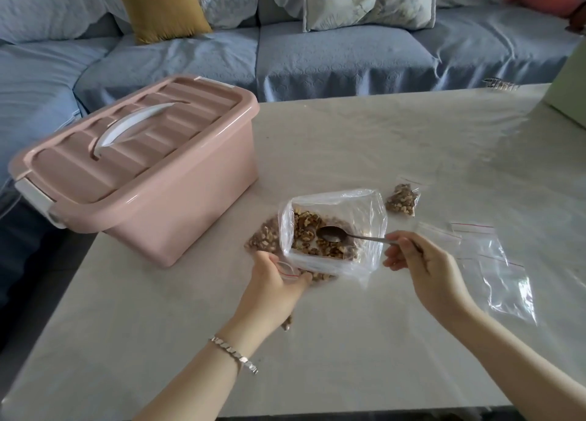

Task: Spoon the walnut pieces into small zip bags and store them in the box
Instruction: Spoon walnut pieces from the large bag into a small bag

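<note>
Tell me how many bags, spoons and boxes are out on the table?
Big walnut bag: 1
Small filled zip bags: 2
Empty zip bags: about 3
Spoon: 1
Pink box: 1
Total: about 8

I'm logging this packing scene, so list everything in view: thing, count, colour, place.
storage box: one, pink with white handle and latches, lid shut, table's left.
large bag of walnut pieces: one, clear, open, table centre.
filled small zip bag: one, clear with brown walnuts, lying right of and behind the large bag.
empty small zip bags: a few, exact count unclear, clear with red strips, table's right.
spoon: one, metal, bowl over the walnuts in the large bag.
table: one, whitish.
sofa: one, blue, behind the table.
cushion: one, mustard yellow, on the sofa.
bracelet: one, silver, left wrist.
left hand: holds a small zip bag.
right hand: holds the spoon.
</note>
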A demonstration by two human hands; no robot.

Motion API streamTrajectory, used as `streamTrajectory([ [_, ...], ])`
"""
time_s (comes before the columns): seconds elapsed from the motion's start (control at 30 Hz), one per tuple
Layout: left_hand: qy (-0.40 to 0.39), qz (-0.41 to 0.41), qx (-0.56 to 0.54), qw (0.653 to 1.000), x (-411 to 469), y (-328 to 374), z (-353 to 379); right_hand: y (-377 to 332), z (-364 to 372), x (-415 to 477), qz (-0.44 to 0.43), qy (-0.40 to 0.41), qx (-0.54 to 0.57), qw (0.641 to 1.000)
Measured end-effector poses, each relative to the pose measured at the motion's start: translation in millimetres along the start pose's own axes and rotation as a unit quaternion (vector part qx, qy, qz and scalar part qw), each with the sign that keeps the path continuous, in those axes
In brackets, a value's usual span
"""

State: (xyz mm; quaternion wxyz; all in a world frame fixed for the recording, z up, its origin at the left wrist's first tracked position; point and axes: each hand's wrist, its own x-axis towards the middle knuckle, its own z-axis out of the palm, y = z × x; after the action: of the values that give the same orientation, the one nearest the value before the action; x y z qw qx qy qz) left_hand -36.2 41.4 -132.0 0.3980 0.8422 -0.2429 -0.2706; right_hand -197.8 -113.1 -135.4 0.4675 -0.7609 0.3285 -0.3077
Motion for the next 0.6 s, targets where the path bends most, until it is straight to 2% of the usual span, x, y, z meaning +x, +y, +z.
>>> streamTrajectory([
  [0.13, -0.029, 0.0, -0.032, 0.999, 1.5, 6.3, 7.6, 6.2, 5.0, -7.7, 0.013, -0.003, 0.003, 1.0],
  [0.4, -0.027, 0.021, -0.136, 0.99, -0.9, 16.0, 17.4, 3.8, 15.0, -12.3, 0.117, -0.029, 0.07, 0.99],
  [0.5, -0.044, 0.025, -0.173, 0.984, -2.6, 16.2, 17.9, -4.2, 16.3, -8.2, 0.184, -0.018, 0.137, 0.973],
  [0.6, -0.046, 0.031, -0.158, 0.986, -0.7, 11.2, 15.1, -8.8, 13.6, -4.0, 0.261, 0.006, 0.221, 0.94],
])
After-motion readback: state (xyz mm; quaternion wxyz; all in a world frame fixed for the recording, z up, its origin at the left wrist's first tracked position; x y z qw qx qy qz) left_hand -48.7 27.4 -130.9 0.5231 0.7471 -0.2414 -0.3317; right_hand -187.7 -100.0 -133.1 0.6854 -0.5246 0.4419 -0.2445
